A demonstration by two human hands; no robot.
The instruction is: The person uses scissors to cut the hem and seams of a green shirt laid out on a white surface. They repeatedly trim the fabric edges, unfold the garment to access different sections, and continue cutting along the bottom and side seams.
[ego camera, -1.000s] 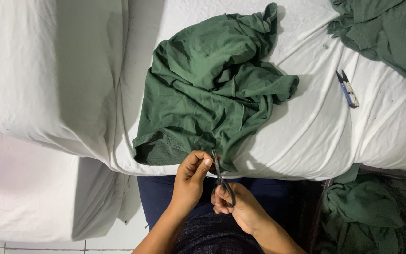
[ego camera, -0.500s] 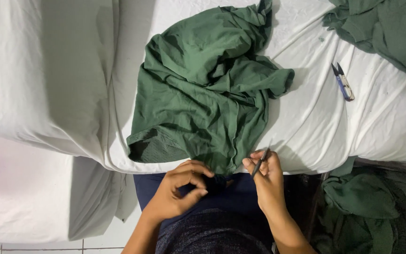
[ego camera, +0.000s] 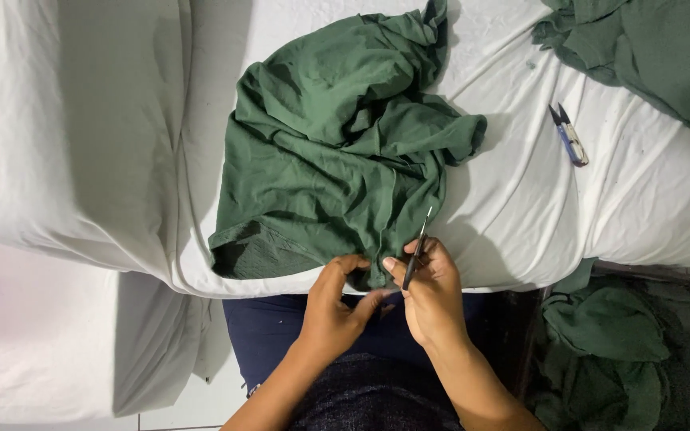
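A crumpled dark green garment (ego camera: pixel 337 152) lies on a white sheet (ego camera: pixel 505 215), its lower edge hanging over the sheet's near edge. My left hand (ego camera: pixel 337 307) pinches that lower edge just below the fabric. My right hand (ego camera: pixel 433 295) sits beside it and holds a thin dark tool with a pale pointed tip (ego camera: pixel 418 249), angled up toward the cloth. The two hands almost touch.
A small blue-handled thread snip (ego camera: pixel 569 134) lies on the sheet at the right. More green cloth (ego camera: pixel 648 48) is piled at the top right, and another green heap (ego camera: pixel 624 351) sits low on the right. A white pillow-like bulk (ego camera: pixel 65 128) fills the left.
My right hand has swung back in toward the garment's edge with the thin tool pointing up. My left hand has risen from my lap and taken hold of the hem.
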